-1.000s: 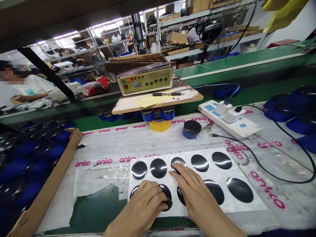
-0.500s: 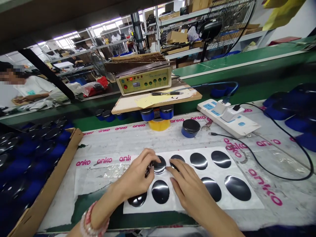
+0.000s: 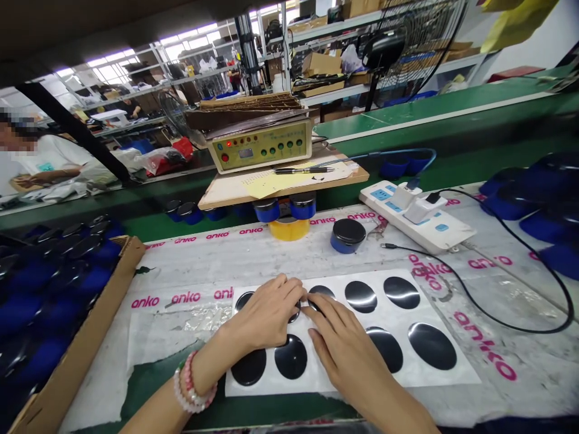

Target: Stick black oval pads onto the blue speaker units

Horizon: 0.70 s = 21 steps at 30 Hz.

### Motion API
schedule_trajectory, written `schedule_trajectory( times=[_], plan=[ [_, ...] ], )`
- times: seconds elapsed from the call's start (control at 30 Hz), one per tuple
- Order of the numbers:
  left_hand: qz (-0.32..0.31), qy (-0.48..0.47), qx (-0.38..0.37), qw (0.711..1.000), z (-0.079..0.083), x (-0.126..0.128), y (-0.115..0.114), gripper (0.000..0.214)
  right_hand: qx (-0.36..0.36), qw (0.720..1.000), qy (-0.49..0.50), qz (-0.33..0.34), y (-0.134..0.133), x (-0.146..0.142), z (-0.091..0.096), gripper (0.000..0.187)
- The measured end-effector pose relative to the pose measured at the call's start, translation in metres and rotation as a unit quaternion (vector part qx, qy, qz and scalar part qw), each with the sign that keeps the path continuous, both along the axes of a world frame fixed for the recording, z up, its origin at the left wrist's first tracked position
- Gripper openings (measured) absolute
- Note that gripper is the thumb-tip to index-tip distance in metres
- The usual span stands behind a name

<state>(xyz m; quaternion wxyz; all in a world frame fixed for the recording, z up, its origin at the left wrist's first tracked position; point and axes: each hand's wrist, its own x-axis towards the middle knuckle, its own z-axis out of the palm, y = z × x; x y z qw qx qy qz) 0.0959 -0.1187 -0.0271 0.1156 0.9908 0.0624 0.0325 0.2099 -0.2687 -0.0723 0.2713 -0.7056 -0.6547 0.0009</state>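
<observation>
Your left hand [image 3: 271,310] is bent over the upper row of black discs [image 3: 433,346], its fingertips meeting the second disc; whether it grips anything, you cannot tell from here. Your right hand [image 3: 341,337] lies open, fingers stretched over the third disc of that row, hiding part of the lower row. The discs sit on a white sheet [image 3: 418,380] laid on the worktop [image 3: 181,271] directly in front of you.

To your left, a cardboard tray [image 3: 90,325] packed with dark-topped blue containers [image 3: 58,295] bounds the space. Just beyond the sheet stands a lone blue container [image 3: 347,236]; right of it are a power strip [image 3: 452,234] and a black cable [image 3: 389,246] that loops out past the sheet's right side. Farther back, a raised wooden board [image 3: 212,190] carries a control box [image 3: 262,147] and a pen [image 3: 303,170], with a yellow ring [image 3: 289,229] underneath.
</observation>
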Motion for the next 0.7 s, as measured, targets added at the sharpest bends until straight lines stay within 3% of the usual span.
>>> schedule_trajectory(
  times=[0.17, 0.37, 0.7],
  plan=[
    [0.009, -0.018, -0.011, 1.0, 0.002, -0.006, 0.004, 0.013, -0.003, 1.0, 0.006, 0.002, 0.0, 0.001, 0.002, 0.035],
    [-0.02, -0.051, 0.013, 0.998, -0.004, -0.016, 0.002, 0.041, -0.008, 1.0, 0.001, 0.003, -0.001, 0.001, 0.002, 0.032],
    [-0.038, -0.137, 0.027, 0.989, -0.021, -0.019, 0.006, 0.029, -0.012, 1.0, 0.013, -0.005, -0.001, -0.001, 0.003, 0.031]
  ],
)
